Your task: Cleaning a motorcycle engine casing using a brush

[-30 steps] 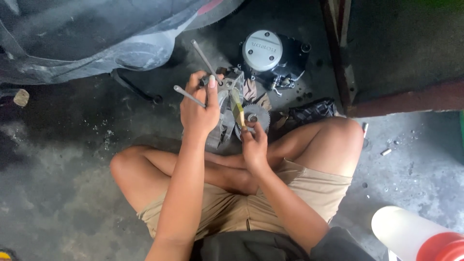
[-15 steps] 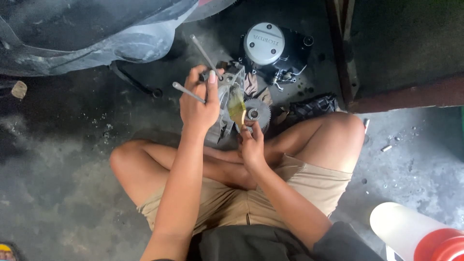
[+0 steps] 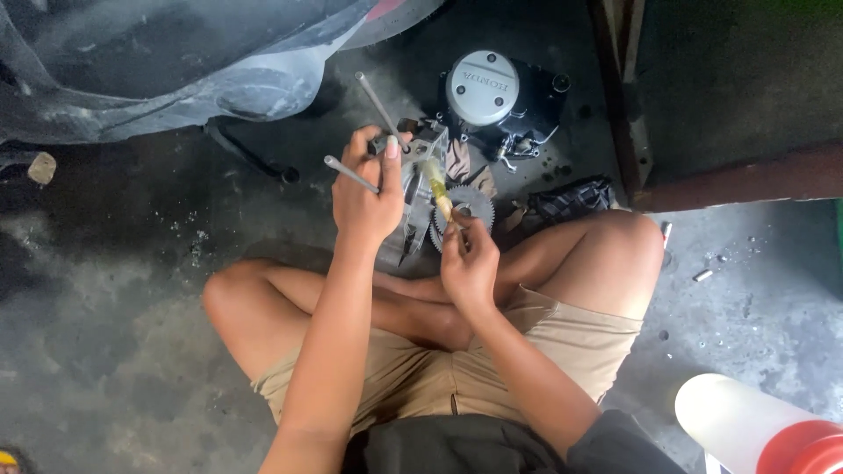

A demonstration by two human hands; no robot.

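- Fingers of my left hand [image 3: 367, 195] are clenched around a grey metal engine part [image 3: 414, 189] at the upper middle of the frame, steadying it above my crossed legs.
- Two thin steel studs [image 3: 351, 175] stick out of that part, up and to the left, past my knuckles.
- Fingers of my right hand [image 3: 470, 263], just right of centre, pinch the lower end of a yellow-handled tool [image 3: 436, 189]; its tip points up into the part.
- Two toothed gears [image 3: 465, 211] sit on the part's right side, touching my right fingertips.
- I judge the part heavy, rigid and probably oily, so slippery. The solid casing is the place to grip it, not the studs or the gear teeth.
- Beyond it, at top centre, a dark engine [image 3: 505, 101] with a round silver cover [image 3: 481, 86] rests on the concrete floor [image 3: 105, 290].
- Grey bodywork [image 3: 158, 61] fills the upper left.
- A rusty beam [image 3: 738, 180] crosses the upper right.
- A white bottle [image 3: 746, 426] with a red cap lies at lower right.
- Small loose bits of metal [image 3: 702, 275] lie at right.
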